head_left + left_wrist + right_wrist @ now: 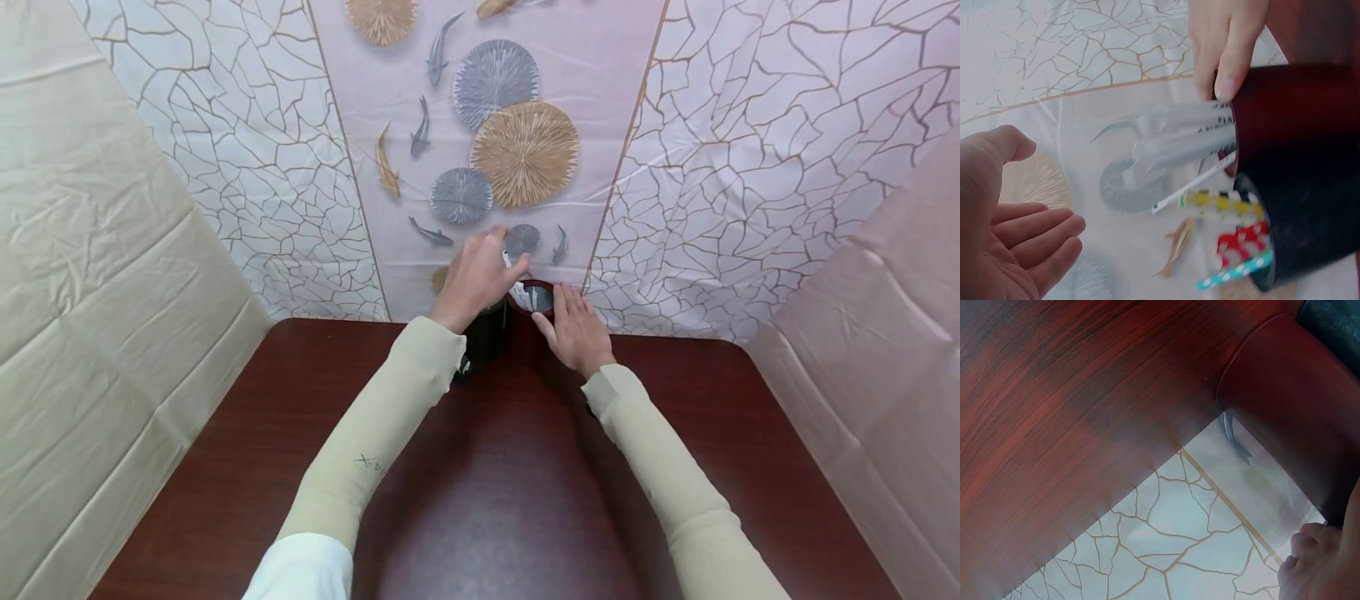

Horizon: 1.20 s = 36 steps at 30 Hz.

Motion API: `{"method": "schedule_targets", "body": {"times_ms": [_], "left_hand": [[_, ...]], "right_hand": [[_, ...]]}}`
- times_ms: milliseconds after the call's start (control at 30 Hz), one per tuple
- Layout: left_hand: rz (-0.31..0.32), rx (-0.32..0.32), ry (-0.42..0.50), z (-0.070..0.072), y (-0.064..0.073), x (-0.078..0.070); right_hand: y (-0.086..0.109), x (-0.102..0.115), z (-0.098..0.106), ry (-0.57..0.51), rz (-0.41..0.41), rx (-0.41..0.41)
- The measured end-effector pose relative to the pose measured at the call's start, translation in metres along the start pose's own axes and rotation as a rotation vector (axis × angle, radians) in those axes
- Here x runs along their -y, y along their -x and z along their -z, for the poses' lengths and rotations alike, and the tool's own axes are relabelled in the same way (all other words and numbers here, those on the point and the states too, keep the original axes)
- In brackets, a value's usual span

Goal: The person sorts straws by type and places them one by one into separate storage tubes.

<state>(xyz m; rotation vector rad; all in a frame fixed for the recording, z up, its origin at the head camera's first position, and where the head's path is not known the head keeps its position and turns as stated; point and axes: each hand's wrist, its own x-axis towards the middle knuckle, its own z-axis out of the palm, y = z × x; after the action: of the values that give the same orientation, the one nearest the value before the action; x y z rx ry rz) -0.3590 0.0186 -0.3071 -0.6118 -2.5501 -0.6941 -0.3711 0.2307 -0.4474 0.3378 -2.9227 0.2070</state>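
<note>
A dark red cup (1297, 112) and a black cup (1316, 225) stand side by side at the far edge of the table. White plastic packets with dark print (1179, 140) and a thin white stick (1194, 181) poke out of the red one. From the black one rise a yellow-starred straw (1216, 203), a red patterned piece (1241, 244) and a teal dotted straw (1235, 270). My left hand (480, 271) hovers above the cups, its fingers relaxed around nothing. My right hand (577, 329) holds the red cup at its right side, thumb at the rim.
The dark wooden table (510, 500) stretches from the cups toward me. Right behind the cups hangs a patterned cloth backdrop (675, 208). Beige padded panels (97, 317) flank the table on both sides.
</note>
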Motion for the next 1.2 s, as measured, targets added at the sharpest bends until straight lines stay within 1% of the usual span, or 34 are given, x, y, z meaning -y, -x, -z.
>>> {"method": "schedule_targets", "body": {"times_ms": [167,233,367,533,600,733,933,1067,1200], "left_hand": [[-0.086,0.005,-0.100,0.012,0.008,0.004],[-0.110,0.011,-0.128,0.015,0.013,0.007],[-0.135,0.039,-0.174,0.019,0.024,0.013],[-0.182,0.082,-0.215,0.021,0.040,0.021],[-0.191,0.105,-0.230,0.020,0.047,0.026],[-0.178,0.146,-0.238,0.016,0.062,0.037],[-0.123,0.230,-0.264,0.003,0.084,0.060],[-0.089,0.273,-0.280,-0.005,0.100,0.075],[-0.060,0.278,-0.282,-0.016,0.116,0.091]], "right_hand": [[-0.002,0.001,0.000,-0.001,0.003,0.000],[-0.003,0.001,0.000,0.000,0.003,-0.001],[-0.004,0.001,0.001,-0.007,0.007,0.000],[-0.005,-0.002,0.002,-0.004,0.009,0.036],[-0.006,-0.003,0.004,-0.002,0.008,0.048],[-0.007,-0.006,0.008,-0.011,0.014,0.046],[-0.005,-0.010,0.018,-0.042,0.031,0.032],[0.006,-0.015,0.029,-0.070,0.033,0.032],[0.023,-0.019,0.037,-0.078,0.037,0.015]]}}
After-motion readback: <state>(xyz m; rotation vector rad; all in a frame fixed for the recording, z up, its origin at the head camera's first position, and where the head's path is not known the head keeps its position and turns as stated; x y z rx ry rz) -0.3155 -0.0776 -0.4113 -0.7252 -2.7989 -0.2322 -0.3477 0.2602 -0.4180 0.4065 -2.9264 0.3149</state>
